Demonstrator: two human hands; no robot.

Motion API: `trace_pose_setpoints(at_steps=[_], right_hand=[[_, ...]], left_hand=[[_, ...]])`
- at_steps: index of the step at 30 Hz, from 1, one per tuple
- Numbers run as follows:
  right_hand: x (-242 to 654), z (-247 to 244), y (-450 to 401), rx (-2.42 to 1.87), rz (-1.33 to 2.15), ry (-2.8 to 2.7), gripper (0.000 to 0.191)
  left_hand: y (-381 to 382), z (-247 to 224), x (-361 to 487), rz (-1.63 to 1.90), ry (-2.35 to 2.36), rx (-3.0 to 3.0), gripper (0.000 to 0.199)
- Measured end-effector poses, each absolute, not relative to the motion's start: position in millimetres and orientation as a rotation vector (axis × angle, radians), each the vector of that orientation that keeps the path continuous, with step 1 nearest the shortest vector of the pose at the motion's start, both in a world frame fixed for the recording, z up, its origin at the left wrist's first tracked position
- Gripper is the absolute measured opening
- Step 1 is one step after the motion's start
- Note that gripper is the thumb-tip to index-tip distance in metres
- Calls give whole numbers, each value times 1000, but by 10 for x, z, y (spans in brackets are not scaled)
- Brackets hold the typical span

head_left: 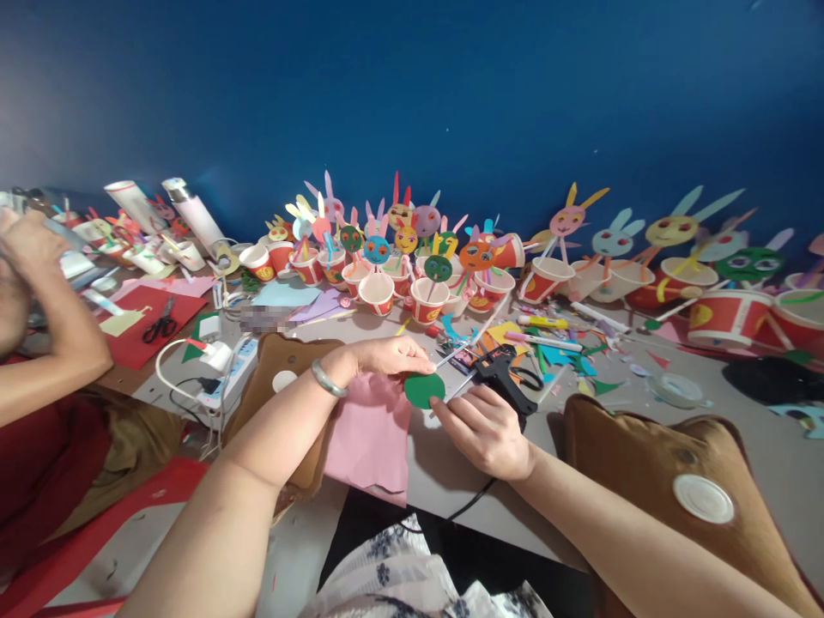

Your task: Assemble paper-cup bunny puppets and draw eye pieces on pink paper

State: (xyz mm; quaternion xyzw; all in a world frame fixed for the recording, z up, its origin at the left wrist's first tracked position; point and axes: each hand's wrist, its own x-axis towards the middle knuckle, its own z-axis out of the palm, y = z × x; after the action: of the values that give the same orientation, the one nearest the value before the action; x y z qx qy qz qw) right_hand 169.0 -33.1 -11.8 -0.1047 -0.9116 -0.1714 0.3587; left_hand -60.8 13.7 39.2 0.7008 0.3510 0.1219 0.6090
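Observation:
A green paper disc (421, 392) is held up over the table between my two hands. My left hand (390, 356), with a bangle on its wrist, is closed, its fingertips pinching at the disc's upper edge. My right hand (484, 429) is closed too, its fingers gripping the disc's lower right edge. A thin white stick (473, 336) slants up to the right from near my left fingertips; whether it touches the disc I cannot tell. Just behind my right hand lies a black glue gun (505, 378). Under my left wrist is a sheet of pink paper (370, 438).
Paper cups (430, 300) with rabbit-faced paper figures line the back by the blue wall. Brown cushions (650, 481) lie either side. A power strip (230, 373), scissors (160, 322) and paper scraps (596, 365) are around. At left, another person's arm (57, 360) is raised.

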Motion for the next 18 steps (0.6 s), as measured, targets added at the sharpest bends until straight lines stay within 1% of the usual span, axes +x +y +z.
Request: trace_pose_setpoints(at_steps=[2, 6, 10, 14, 18], right_hand=[[1686, -119, -341, -267, -440, -2352, 19], [1682, -123, -351, -281, -439, -2353, 19], [1690, -139, -337, -288, -429, -2355, 19], [1693, -166, -319, -287, -402, -2357, 19], [1690, -186, -308, -295, -384, -2351, 18]], left_hand=[[141, 395, -607, 263, 781, 1641, 61], [162, 372, -624, 212, 727, 1605, 53], [169, 348, -634, 276, 739, 1602, 52], [157, 348, -625, 318, 789, 1643, 58], [153, 342, -608, 263, 780, 1579, 52]])
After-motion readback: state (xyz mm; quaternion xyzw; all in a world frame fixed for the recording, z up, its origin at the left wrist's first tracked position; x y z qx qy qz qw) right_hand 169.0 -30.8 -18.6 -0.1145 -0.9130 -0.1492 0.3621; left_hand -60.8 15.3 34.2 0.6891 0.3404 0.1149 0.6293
